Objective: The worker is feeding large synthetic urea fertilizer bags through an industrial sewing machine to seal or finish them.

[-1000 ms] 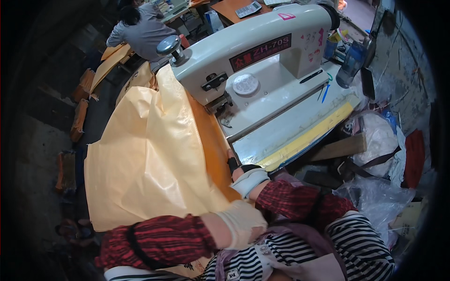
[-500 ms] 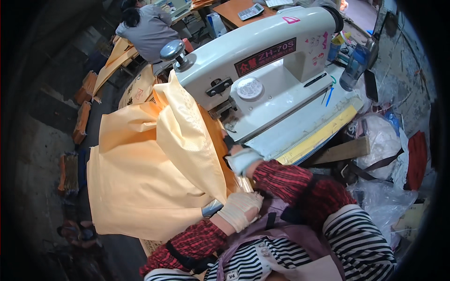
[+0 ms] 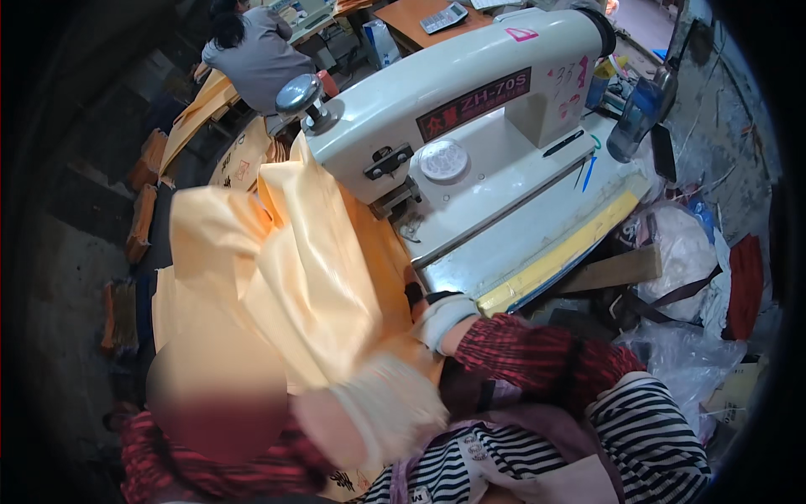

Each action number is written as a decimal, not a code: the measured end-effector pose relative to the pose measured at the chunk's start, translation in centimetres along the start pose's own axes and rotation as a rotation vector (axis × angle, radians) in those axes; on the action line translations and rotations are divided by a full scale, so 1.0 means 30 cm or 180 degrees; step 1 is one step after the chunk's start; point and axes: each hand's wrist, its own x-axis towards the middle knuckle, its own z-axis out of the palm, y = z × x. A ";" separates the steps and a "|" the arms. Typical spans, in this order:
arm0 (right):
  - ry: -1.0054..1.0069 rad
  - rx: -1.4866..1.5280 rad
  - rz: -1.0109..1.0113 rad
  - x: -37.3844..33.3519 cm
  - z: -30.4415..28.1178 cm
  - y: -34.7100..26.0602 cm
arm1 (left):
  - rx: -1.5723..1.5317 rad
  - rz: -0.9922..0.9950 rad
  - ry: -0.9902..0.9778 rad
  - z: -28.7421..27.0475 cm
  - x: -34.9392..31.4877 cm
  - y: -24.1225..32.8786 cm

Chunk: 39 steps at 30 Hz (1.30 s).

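Note:
A large pale yellow woven sack (image 3: 315, 269) lies bunched and folded to the left of a white sewing machine (image 3: 478, 92), its upper folds close to the machine's needle end. My right hand (image 3: 443, 321), in a pale glove with bare fingers, is at the sack's right edge beside the machine bed. Its fingers are bent there and partly hidden. Lower down, my left hand (image 3: 395, 407), in a similar glove, is smeared by motion over the sack's near edge. Its fingers do not show clearly. A blurred round patch covers part of my left sleeve.
A person in grey (image 3: 264, 55) sits at a table beyond. A blue bottle (image 3: 634, 122), a pen and a dark phone (image 3: 662, 151) are at the machine's right. Stacks of folded sacks (image 3: 149, 160) stand left. Plastic bags (image 3: 684, 260) and a wooden board (image 3: 613, 269) lie right.
My left hand has swung a little left and toward me. The right hand has come slightly nearer, and the sack's folds have shifted and bunched up differently.

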 end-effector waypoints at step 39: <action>0.1153 0.0466 -0.0993 0.050 0.003 0.117 | -0.1254 -0.2980 0.0793 0.627 0.039 -0.169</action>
